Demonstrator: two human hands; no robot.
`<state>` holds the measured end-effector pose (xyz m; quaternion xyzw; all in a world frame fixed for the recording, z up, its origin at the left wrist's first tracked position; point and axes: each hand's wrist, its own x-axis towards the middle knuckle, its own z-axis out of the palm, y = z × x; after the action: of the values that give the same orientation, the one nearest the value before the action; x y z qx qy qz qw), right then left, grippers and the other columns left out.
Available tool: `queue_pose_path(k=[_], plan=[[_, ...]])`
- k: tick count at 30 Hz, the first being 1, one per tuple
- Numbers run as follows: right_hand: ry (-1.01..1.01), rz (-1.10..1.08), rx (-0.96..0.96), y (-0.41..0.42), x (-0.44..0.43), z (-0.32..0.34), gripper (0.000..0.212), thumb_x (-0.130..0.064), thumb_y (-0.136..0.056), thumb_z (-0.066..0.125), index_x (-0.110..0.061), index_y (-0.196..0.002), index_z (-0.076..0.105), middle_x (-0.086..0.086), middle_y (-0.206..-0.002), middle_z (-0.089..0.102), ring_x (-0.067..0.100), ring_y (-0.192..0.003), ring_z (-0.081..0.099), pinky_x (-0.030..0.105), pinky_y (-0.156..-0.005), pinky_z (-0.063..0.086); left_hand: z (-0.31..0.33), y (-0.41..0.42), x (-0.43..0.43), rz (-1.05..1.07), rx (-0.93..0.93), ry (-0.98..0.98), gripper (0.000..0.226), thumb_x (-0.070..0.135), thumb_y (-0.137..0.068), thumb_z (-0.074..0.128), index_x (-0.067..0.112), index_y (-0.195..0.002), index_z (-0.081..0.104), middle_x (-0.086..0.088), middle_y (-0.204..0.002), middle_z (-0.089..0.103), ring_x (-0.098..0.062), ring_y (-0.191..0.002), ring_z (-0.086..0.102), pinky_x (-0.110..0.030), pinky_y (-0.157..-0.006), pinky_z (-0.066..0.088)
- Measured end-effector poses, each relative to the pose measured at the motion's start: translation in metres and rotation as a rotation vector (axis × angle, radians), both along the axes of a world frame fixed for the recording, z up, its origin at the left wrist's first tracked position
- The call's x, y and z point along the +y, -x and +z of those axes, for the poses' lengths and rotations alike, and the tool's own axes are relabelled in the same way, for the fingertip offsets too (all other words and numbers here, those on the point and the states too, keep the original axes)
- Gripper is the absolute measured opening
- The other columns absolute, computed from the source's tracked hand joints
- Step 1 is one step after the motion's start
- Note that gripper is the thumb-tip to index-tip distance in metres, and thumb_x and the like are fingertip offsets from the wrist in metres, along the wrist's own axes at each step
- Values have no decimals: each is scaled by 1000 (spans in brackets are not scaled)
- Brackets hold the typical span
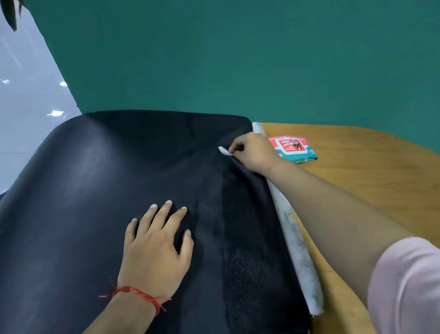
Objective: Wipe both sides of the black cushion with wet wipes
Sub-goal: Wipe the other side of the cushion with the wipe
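Head view is showing the black cushion [79, 199] lying on the wooden table [377, 170]. Left grip [154, 251] is pressing flat on it, fingers straight and spread. Right grip [254, 152] is pinching a white wet wipe [224, 150] against the cushion's far right edge, near the wipes pack [293, 147].
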<state>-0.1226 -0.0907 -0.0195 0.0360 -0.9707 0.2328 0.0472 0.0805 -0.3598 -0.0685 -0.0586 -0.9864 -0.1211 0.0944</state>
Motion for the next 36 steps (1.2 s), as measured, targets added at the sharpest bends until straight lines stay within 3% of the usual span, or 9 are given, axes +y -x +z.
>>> queue_pose_path(k=[7,12,20,27,32,36], plan=[[84,225,-25,-70,-23,-4,19,-14,-91,73,-29,-94,84,-15,-98,78,2,-92,67,17,-90,49,3,0,2,-2,10,-10,54,52,-98,37,38,-146,56,6,-158,49,-22,-151,38,-52,-121,30],[99,294,31,-95,-27,-16,19,-14,-89,74,-28,-94,85,-13,-93,72,8,-88,67,26,-88,53,4,-1,2,3,11,-15,55,54,-97,36,37,-145,57,6,-158,50,-22,-150,38,-53,-122,29],[94,132,138,-60,-34,-22,27,-3,-90,66,-20,-99,85,-3,-100,72,21,-97,69,38,-90,56,1,1,1,-4,5,-11,56,54,-97,36,37,-147,56,6,-159,48,-22,-152,36,-52,-124,27],[66,23,120,0,-30,-17,29,-3,-96,60,-17,-106,84,1,-108,72,22,-102,69,30,-94,52,1,0,-1,-6,0,-7,56,54,-99,37,37,-149,54,8,-160,46,-19,-153,34,-49,-125,27],[36,-50,97,39,-22,-14,35,-1,-93,57,-22,-104,83,-3,-111,71,20,-105,67,28,-92,50,-2,2,-2,5,2,-3,57,58,-98,34,43,-150,52,14,-162,42,-15,-155,32,-48,-126,26],[10,-116,90,63,-16,-12,33,-2,-91,57,-22,-101,82,-5,-107,71,15,-101,66,21,-84,42,-6,3,-1,25,19,-28,56,57,-94,38,44,-145,58,14,-158,49,-16,-150,41,-49,-122,33]])
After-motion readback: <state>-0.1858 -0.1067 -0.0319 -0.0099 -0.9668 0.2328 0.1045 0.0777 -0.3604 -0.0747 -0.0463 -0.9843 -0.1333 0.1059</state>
